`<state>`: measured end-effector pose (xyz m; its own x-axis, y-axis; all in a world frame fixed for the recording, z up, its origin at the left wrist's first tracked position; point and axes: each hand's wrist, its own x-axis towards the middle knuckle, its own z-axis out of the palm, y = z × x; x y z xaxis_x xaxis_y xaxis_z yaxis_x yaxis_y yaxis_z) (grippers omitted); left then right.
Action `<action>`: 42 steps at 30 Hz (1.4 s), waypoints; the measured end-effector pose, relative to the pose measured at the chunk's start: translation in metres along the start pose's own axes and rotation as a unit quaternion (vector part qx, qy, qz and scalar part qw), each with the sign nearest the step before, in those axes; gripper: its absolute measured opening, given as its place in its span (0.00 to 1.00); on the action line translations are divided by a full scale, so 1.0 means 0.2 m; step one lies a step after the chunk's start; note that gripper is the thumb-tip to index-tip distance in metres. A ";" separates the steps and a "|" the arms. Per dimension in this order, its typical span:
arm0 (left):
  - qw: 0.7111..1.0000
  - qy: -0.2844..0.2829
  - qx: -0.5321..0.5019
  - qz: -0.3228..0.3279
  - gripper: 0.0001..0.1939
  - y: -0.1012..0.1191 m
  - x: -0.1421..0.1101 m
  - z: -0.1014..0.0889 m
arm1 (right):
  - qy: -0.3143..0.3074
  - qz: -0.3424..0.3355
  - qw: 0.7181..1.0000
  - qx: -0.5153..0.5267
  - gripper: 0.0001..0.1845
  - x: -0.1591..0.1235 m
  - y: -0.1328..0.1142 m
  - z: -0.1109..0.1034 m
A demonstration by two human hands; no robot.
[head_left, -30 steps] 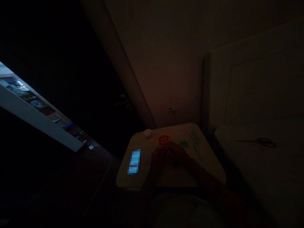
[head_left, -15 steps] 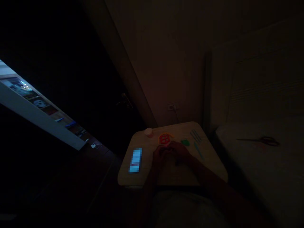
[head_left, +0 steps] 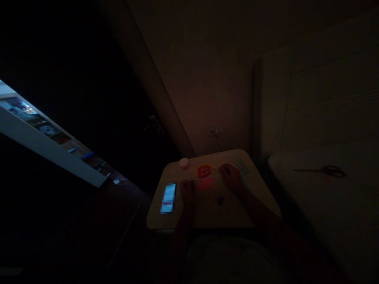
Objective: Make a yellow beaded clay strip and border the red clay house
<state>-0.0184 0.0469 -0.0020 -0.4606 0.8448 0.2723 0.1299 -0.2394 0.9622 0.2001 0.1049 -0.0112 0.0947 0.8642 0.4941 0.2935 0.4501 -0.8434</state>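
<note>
On a small wooden table (head_left: 204, 217) lies a red piece with a window-like pattern (head_left: 204, 171), bordered on its far side by a yellow-orange arc (head_left: 197, 169). Just nearer to me is a flat pink piece (head_left: 206, 183). My left hand (head_left: 187, 190) rests left of the pink piece, fingers loosely apart and apparently holding nothing. To the right, my right hand (head_left: 231, 177) has its fingers curled down where the green piece was; whatever is under them is hidden. A small dark object (head_left: 220, 201) sits between my forearms.
Several thin sticks (head_left: 242, 167) and a partly covered light-blue tool (head_left: 244, 184) lie at the table's right. A lit phone (head_left: 168, 199) is at left, a pale round tub (head_left: 184, 163) at the far left corner. Scissors (head_left: 328, 170) rest on the pale surface at right. The room is dark.
My hands were together over the pink piece; now they are apart. The left moved left, the right moved right and away, covering the green piece's spot. The pink piece is exposed.
</note>
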 end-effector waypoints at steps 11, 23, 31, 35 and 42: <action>0.977 -0.193 0.057 0.072 0.05 0.06 -0.06 0.01 | -0.023 0.002 0.999 0.033 0.15 0.00 -0.01 0.00; 0.920 -0.353 0.160 0.062 0.05 0.05 -0.10 0.02 | -0.086 0.021 0.994 0.057 0.11 0.01 -0.05 -0.03; 0.919 -0.354 0.162 0.055 0.06 0.05 -0.10 0.03 | -0.091 0.001 0.996 0.005 0.17 0.00 -0.03 -0.02; 0.922 -0.347 0.165 0.056 0.04 0.06 -0.11 0.03 | -0.068 -0.007 0.997 0.021 0.12 0.01 0.01 -0.01; 0.924 -0.344 0.162 0.047 0.04 0.08 -0.12 0.04 | -0.082 0.037 0.995 0.039 0.19 -0.01 0.02 -0.01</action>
<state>0.0016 0.0260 0.0074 0.2193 0.9585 0.1824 0.4485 -0.2650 0.8536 0.2036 0.1051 -0.0147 -0.0455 0.9175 0.3952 0.2166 0.3952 -0.8927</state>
